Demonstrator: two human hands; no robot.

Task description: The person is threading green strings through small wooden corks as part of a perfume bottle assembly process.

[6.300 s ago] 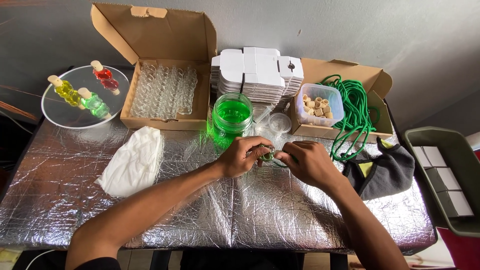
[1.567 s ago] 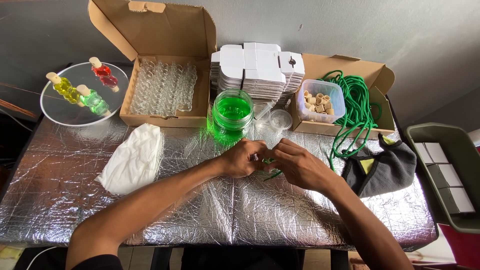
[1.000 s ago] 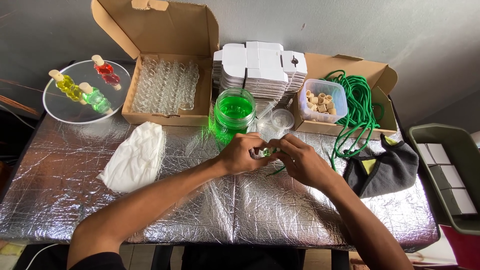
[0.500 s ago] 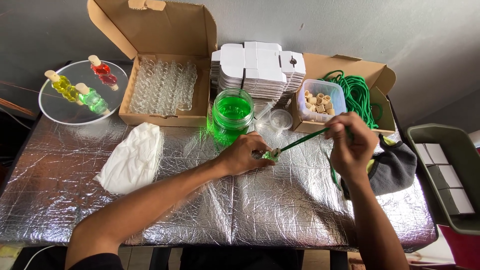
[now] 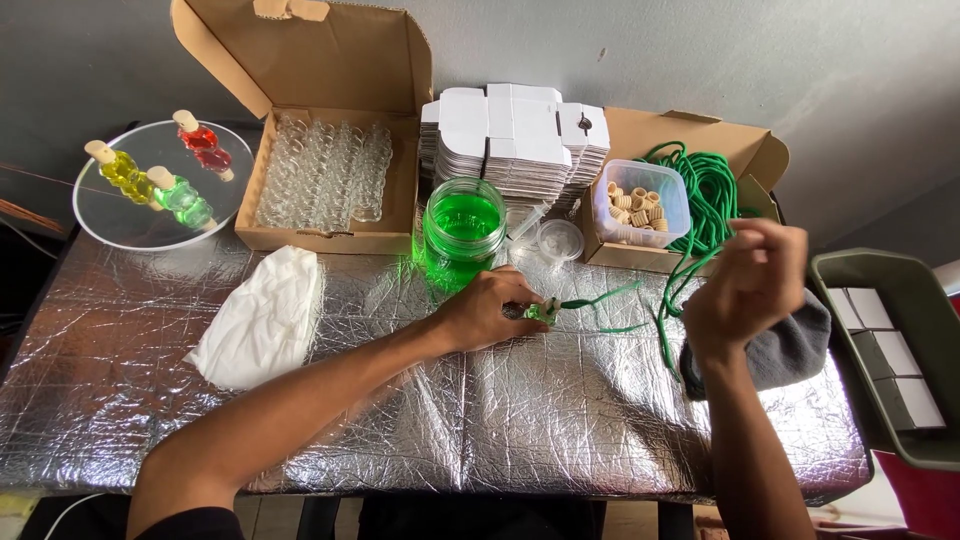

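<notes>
Left hand (image 5: 488,312): grip pinching a small bottle (image 5: 543,311) on the foil worktop (image 5: 500,410), just below the green jar (image 5: 462,228).
Cord (image 5: 600,297): green, trailing right from the bottle.
Right hand (image 5: 745,285): raised, fingers curled together, seemingly holding nothing.

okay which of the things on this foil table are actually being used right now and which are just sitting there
In use:
- left hand holding a small green-filled bottle
- green cord tied at the bottle
- right hand, raised above the table

Lying about:
- jar of green liquid
- tub of corks
- box of empty glass bottles
- white cloth
- stack of flat white boxes
</notes>
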